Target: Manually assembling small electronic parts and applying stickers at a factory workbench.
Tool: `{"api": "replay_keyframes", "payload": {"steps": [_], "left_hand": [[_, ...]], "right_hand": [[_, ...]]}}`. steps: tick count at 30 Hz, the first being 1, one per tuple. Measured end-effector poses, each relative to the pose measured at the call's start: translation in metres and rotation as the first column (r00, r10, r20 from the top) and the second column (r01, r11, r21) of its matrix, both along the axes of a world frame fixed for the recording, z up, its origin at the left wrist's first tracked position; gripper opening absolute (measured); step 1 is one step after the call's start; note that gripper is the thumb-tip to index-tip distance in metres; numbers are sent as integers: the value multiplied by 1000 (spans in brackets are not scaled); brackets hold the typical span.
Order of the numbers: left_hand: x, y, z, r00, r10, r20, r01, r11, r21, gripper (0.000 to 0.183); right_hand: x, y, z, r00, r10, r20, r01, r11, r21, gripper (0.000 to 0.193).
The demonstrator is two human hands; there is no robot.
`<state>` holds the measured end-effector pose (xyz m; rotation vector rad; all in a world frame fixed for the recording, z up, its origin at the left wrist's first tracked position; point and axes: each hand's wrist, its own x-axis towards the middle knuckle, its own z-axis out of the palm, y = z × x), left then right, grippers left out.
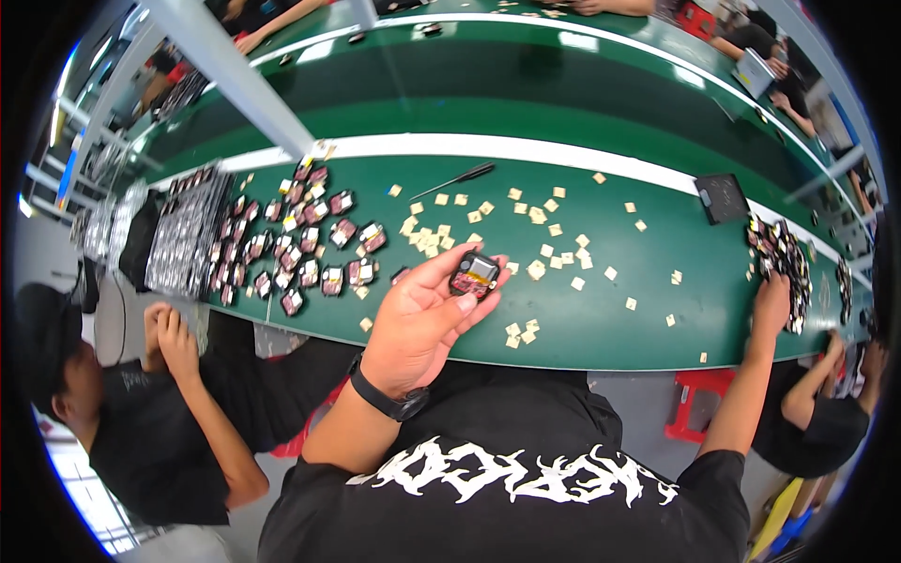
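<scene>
My left hand point(422, 324), with a black watch on its wrist, is closed around a small black device point(475, 275) with a dark glossy window and reddish parts showing. It holds the device above the green table, thumb on its lower edge. Far to the right, my right hand point(773, 298) reaches to a pile of small black devices point(784, 267); its fingers are partly hidden among them, so I cannot see whether it grips one. Many small cream square pieces point(537, 215) lie scattered across the middle of the table.
Many similar devices point(310, 239) cover the table's left part, beside stacked clear trays point(188, 235). A screwdriver point(453, 181) lies near the back edge, a black box point(722, 199) at the back right. Beyond runs a green conveyor belt point(469, 80). People sit on both sides; a red stool point(694, 403) stands below.
</scene>
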<state>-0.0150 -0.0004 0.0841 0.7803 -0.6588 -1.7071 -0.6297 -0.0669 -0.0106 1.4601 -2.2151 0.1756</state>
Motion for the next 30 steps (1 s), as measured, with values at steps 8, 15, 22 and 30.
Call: {"api": "replay_keyframes", "payload": {"steps": [8,15,22,30], "left_hand": [[7,18,-5,976,126,177,-92,977,-191,55],[26,14,-20,947,232,222,-176,953,-246,51],[80,10,-49,927,366,-80,-364,930,44,42],[183,0,-73,718,695,42,-694,719,-42,18]], "right_hand": [[-6,0,21,982,187,31,-188,982,21,23],[-32,3,21,953,289,87,-293,956,34,20],[-3,19,23,937,339,81,-333,939,-86,21],[120,42,33,866,495,70,-473,857,-204,16]]}}
